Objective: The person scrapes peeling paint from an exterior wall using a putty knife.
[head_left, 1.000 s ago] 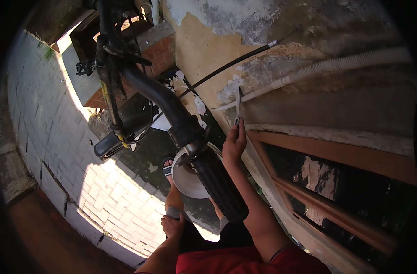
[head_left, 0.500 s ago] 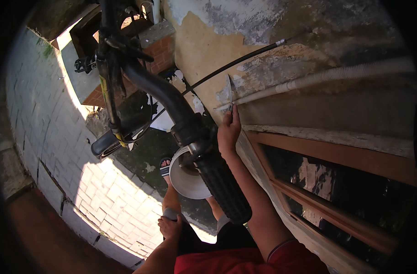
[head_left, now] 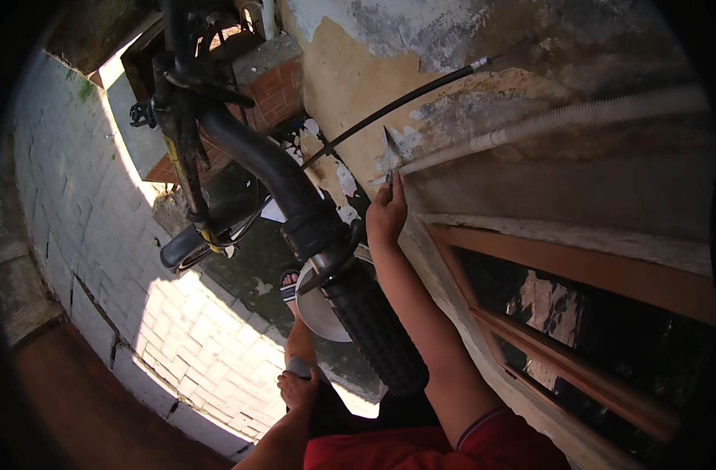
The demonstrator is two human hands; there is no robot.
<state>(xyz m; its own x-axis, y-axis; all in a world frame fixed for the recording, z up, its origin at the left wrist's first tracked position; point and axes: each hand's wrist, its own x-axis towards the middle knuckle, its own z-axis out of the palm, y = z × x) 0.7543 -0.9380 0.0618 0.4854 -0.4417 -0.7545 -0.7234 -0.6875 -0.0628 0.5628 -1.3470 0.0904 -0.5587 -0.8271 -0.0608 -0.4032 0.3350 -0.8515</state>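
Observation:
My right hand [head_left: 386,215] is closed round the handle of a scraper [head_left: 387,147], its thin metal blade pointing up along the wall. The blade is against or very near the patchy wall [head_left: 358,78], where paint has peeled to a tan layer; touching or just apart, I cannot tell. A pale corrugated pipe [head_left: 530,133] runs along the wall beside the blade. Lower left, my left hand [head_left: 297,389] rests on my knee with its fingers spread a little and nothing in it.
A bicycle handlebar with a black rubber grip [head_left: 377,337] crosses the middle, partly covering a white bucket [head_left: 326,317]. A black cable [head_left: 397,106] sticks out over the wall. Paint flakes [head_left: 344,180] lie at the wall's foot. A brown-framed window [head_left: 561,258] is at right, sunlit paving [head_left: 201,337] at left.
My right hand and the scraper have shifted slightly up and left. The handlebar appears shifted slightly left, uncovering more flakes and hiding more of the bucket. My left hand stays on the knee.

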